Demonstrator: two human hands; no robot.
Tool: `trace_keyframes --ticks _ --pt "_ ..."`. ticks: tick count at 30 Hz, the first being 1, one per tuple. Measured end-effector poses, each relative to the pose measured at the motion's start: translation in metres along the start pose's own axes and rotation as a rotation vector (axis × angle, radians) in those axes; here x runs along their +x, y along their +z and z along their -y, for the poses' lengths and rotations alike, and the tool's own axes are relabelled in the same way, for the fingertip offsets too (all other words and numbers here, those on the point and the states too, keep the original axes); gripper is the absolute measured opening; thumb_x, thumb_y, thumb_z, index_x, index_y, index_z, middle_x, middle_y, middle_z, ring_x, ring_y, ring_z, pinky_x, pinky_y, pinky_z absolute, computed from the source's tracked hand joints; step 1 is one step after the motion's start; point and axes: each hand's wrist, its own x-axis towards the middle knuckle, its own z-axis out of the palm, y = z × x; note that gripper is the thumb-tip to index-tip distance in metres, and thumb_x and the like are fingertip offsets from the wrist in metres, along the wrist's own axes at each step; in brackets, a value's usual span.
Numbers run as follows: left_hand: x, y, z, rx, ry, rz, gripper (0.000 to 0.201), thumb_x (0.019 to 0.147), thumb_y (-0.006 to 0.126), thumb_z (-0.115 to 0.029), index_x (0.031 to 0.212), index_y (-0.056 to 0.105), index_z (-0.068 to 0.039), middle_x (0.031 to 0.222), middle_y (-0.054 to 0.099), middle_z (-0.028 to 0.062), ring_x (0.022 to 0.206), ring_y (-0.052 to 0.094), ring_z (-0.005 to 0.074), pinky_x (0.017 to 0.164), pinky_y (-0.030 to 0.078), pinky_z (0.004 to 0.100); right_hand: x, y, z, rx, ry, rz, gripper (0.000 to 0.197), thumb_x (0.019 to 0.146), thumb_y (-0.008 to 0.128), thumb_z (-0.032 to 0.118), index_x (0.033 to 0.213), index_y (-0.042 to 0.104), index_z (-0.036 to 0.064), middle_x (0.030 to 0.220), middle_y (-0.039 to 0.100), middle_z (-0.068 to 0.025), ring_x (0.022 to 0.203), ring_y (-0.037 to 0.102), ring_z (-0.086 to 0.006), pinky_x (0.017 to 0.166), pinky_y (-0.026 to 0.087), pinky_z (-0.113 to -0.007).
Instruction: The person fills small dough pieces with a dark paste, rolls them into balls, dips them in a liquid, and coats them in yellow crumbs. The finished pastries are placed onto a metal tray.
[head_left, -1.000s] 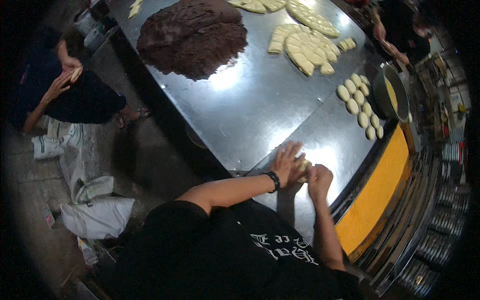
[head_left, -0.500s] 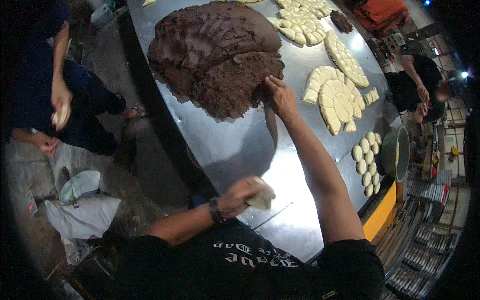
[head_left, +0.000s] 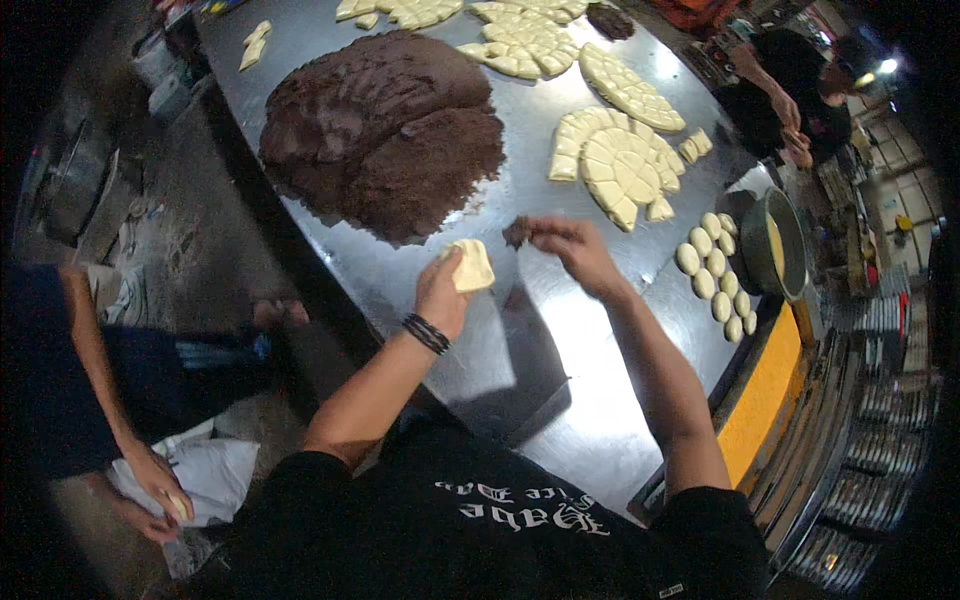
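Cupped in the left hand, a flattened piece of pale dough sits above the steel table, while the right hand pinches a small lump of dark filling at its three o'clock. Beyond, at eleven o'clock, lies the brown filling mound; cut dough rounds and dough balls lie toward one and three o'clock.

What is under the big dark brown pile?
The big dark brown pile of paste sits straight on the shiny metal table. The bare steel shows all around its edges. The part of the table right beneath it is covered, so anything there stays hidden.
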Motion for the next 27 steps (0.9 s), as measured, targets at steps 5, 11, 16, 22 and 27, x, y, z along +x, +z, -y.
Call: trace_keyframes --ticks 5,11,16,22,27 --pt "-0.033 0.075 0.051 -0.067 -0.223 0.048 0.033 0.097 0.038 -0.028 0.111 0.052 -0.002 0.103 0.061 0.0105 0.095 0.059 0.0231 0.087 0.046 0.0378 -0.106 0.029 -0.031 -0.433 -0.138 -0.333 0.057 0.068 0.055 0.000 0.124 0.050 0.0019 0.117 0.054 -0.0131 0.108 0.051 -0.0272 0.090 0.041 -0.037" --pt "-0.065 0.067 0.067 0.164 -0.206 0.274 0.030 0.097 0.044 -0.026 0.110 0.052 -0.001 0.100 0.060 0.0076 0.092 0.060 0.0169 0.082 0.049 0.0325 -0.148 0.001 -0.031 -0.506 -0.108 -0.336 0.029 0.069 0.061 0.008 0.098 0.061 0.0075 0.095 0.055 -0.0089 0.086 0.054 -0.0211 0.076 0.044 -0.032" --pt "-0.070 0.072 0.044 0.181 -0.228 0.379 0.024 0.094 0.050 -0.015 0.115 0.051 -0.003 0.102 0.059 0.0063 0.091 0.060 0.0140 0.076 0.050 0.0271 -0.127 0.003 -0.024 0.159 0.143 -0.372 0.015 0.078 0.065 0.014 0.087 0.063 0.0020 0.084 0.060 -0.0015 0.073 0.052 -0.0096 0.065 0.039 -0.024" --pt "-0.049 0.045 0.072 0.530 0.162 0.100 0.044 0.096 0.042 -0.035 0.122 0.046 0.000 0.099 0.056 0.0073 0.084 0.056 0.0120 0.074 0.049 0.0275 -0.106 0.058 -0.043 -0.597 -0.178 -0.527 0.022 0.078 0.068 0.017 0.094 0.066 0.0028 0.092 0.064 -0.0119 0.082 0.060 -0.0226 0.075 0.048 -0.033" --pt "-0.069 0.050 0.046 0.324 -0.299 0.343 0.055 0.098 0.029 -0.047 0.125 0.047 -0.002 0.108 0.055 0.0043 0.098 0.053 0.0123 0.079 0.047 0.0267 -0.110 0.062 -0.034 -0.701 -0.149 -0.538 0.024 0.069 0.075 0.013 0.088 0.061 0.0055 0.079 0.056 -0.0101 0.069 0.060 -0.0217 0.060 0.049 -0.034"
